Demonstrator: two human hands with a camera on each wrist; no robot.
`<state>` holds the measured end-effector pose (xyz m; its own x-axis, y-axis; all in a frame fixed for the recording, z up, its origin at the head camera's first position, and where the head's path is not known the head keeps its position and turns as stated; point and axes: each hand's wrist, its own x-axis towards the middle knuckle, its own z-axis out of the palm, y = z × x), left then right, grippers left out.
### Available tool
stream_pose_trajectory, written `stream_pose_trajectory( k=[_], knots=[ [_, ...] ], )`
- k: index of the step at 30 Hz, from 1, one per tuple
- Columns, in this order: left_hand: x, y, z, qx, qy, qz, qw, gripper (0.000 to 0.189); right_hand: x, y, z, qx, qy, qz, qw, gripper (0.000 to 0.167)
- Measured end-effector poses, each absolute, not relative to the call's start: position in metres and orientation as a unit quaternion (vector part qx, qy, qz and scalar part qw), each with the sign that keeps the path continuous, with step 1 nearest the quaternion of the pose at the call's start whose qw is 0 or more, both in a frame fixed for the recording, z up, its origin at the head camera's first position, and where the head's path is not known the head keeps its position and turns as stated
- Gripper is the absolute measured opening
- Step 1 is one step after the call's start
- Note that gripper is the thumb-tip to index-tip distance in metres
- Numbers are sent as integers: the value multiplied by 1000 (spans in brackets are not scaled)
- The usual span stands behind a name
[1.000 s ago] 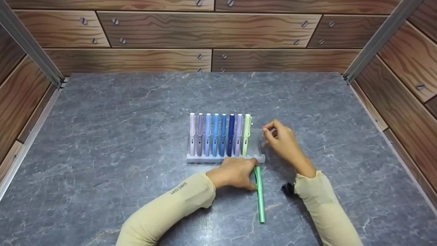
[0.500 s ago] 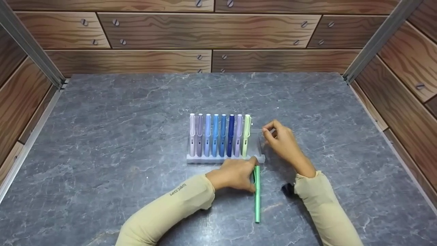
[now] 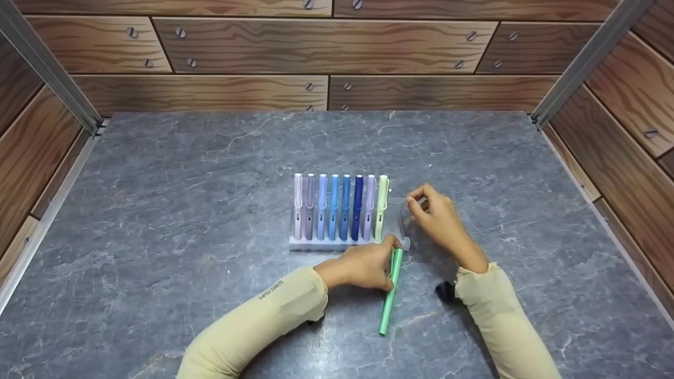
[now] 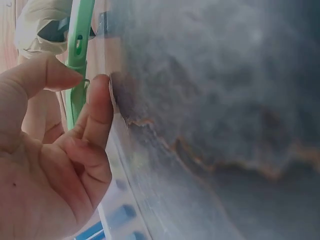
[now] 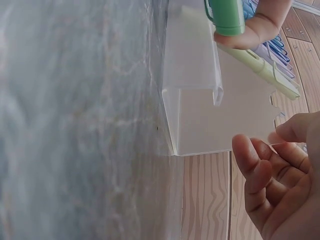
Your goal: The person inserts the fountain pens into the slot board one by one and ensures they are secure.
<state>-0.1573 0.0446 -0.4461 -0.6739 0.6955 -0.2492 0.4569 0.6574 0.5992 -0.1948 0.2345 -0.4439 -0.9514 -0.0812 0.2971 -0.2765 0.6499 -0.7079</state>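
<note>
My left hand (image 3: 363, 266) pinches a bright green pen (image 3: 388, 300) between thumb and fingers, just in front of the clear pen stand (image 3: 326, 245). The pen slants, its clip end by the stand's front right corner and its other end toward me. In the left wrist view the thumb and fingers meet at the pen (image 4: 79, 47). Several pens in lilac, blue and navy stand in a row, ending at a pale green pen (image 3: 381, 205). My right hand (image 3: 439, 218) holds the stand's right back edge; in the right wrist view its fingertips meet the clear panel (image 5: 225, 122).
The stand sits on a grey marbled tabletop (image 3: 184, 173). A small black object (image 3: 445, 291) shows beside the right sleeve (image 3: 495, 300). Wood-patterned walls (image 3: 321, 47) and metal posts (image 3: 584, 63) border the table at the back and sides.
The green pen's near end has swung left, while its clip end has risen slightly toward the stand with my left hand. My right hand stays in place at the stand.
</note>
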Motion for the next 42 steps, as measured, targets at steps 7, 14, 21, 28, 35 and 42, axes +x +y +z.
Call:
stream_pose_trajectory(
  k=[7, 14, 21, 28, 35, 42],
  knots=[
    [-160, 43, -446, 326, 855, 311, 258, 66, -195, 234, -445, 95, -899, 411, 118, 10],
    [-159, 42, -448, 313, 809, 399, 297, 57, -193, 235, -445, 99, -904, 401, 114, 13],
    [-158, 40, -446, 300, 761, 465, 339, 52, -194, 235, -446, 105, -903, 400, 119, 12],
    [-162, 37, -438, 308, 757, 486, 311, 55, -194, 235, -445, 104, -902, 399, 125, 12],
    [-164, 36, -429, 311, 763, 511, 246, 59, -194, 235, -445, 100, -903, 401, 118, 12],
    [-165, 35, -423, 308, 769, 531, 181, 62, -194, 236, -444, 95, -905, 404, 95, 13]
  ],
)
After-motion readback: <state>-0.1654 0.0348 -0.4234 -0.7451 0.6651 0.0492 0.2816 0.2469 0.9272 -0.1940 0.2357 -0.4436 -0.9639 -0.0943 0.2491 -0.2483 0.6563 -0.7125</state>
